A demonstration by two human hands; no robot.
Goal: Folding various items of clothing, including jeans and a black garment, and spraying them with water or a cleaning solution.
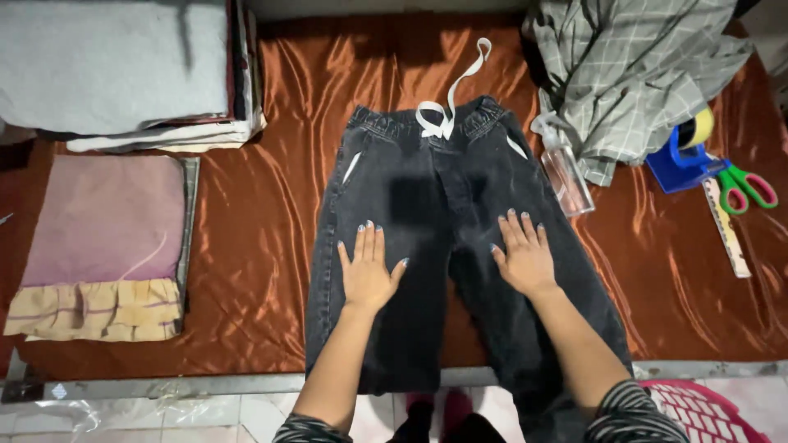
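Where the surroundings crowd in: a rust-orange satin cloth [271, 205] covers the tabletop [164, 384]; a stack of folded grey and white fabrics [123, 74] sits at the far left corner; a folded pink cloth with a yellow ruffle [103, 246] lies nearer on the left, well apart from the trousers
Right side: a crumpled grey checked cloth [632, 74] is heaped at the far right; a clear spray bottle [565, 168] lies just beside the right hip of the trousers, nothing else so close; a blue tape dispenser [683, 160], green-and-pink scissors [743, 184] and a ruler [726, 226] lie further right; a pink basket [702, 410] shows below the tabletop edge
Trousers, place: black denim trousers [427, 205] lie flat on the middle of the cloth, front side up
Trousers, axis: the long axis runs away from the person; waistband at the far end, legs towards the person and hanging over the near edge of the tabletop
Trousers, look: washed black, elastic waistband, a white drawstring [447, 102] tied at the front with one end trailing off to the far side; light pocket lining shows at both hips
Left hand [368, 269]: palm down on the left leg, fingers spread and flat, gripping nothing
Right hand [525, 256]: palm down on the right leg, fingers flat and slightly apart, pressing only, no hold
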